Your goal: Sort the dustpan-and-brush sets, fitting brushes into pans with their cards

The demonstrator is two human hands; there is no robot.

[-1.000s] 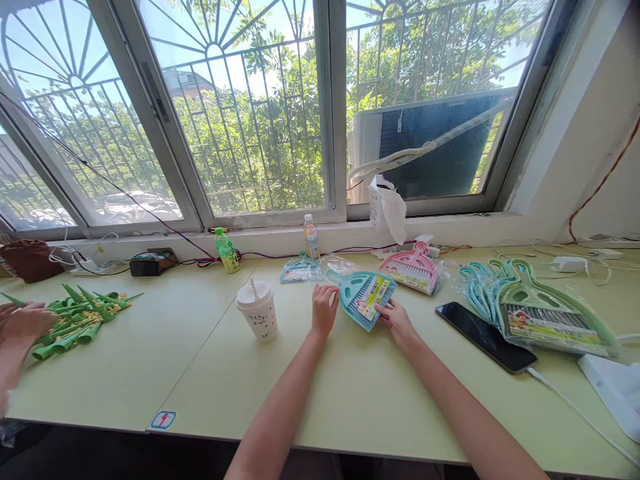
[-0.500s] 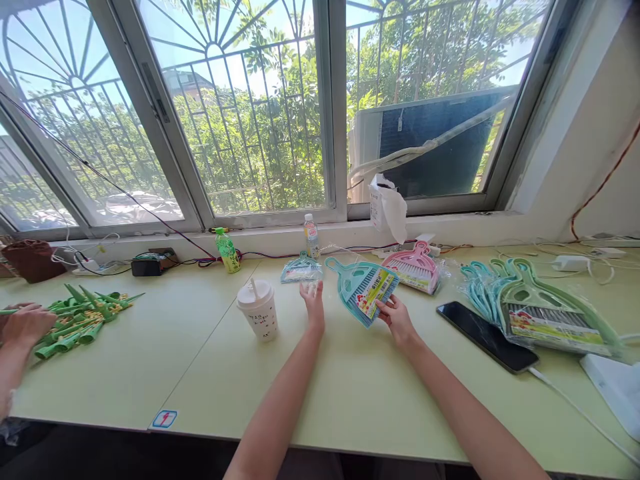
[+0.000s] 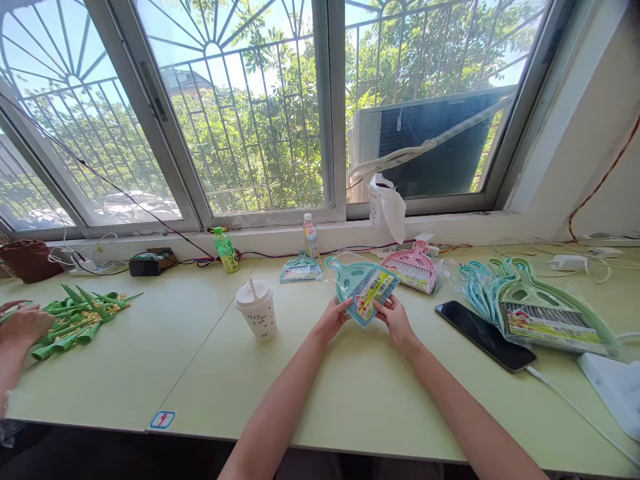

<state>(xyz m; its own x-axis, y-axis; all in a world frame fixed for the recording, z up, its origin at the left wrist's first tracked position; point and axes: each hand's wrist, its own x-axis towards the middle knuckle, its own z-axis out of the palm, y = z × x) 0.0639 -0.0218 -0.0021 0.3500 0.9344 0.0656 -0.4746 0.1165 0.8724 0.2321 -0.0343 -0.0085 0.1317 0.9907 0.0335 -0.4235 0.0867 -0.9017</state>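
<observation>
A light-blue dustpan and brush set [image 3: 361, 288] with a yellow label is held tilted above the table, in what looks like clear wrapping. My left hand [image 3: 334, 319] grips its lower left edge. On its lower right edge, my right hand [image 3: 397, 320] has thumb and fingers closed. Behind, a second blue dustpan set [image 3: 301, 269] lies flat near the wall. Just right of the held set lies a pink dustpan set [image 3: 414, 270] in clear plastic.
A lidded paper cup [image 3: 257, 310] stands left of my arms. To the right are a black phone [image 3: 485, 337] on a cable and wrapped green dustpan sets [image 3: 553, 313]. At far left, another person's hand [image 3: 25, 327] is by green plastic pieces [image 3: 83, 320]. Two bottles [image 3: 227, 251] stand at the back.
My left hand has come from near the rear blue dustpan set back to the held set and taken its left edge. My right hand keeps its grip, nearly still.
</observation>
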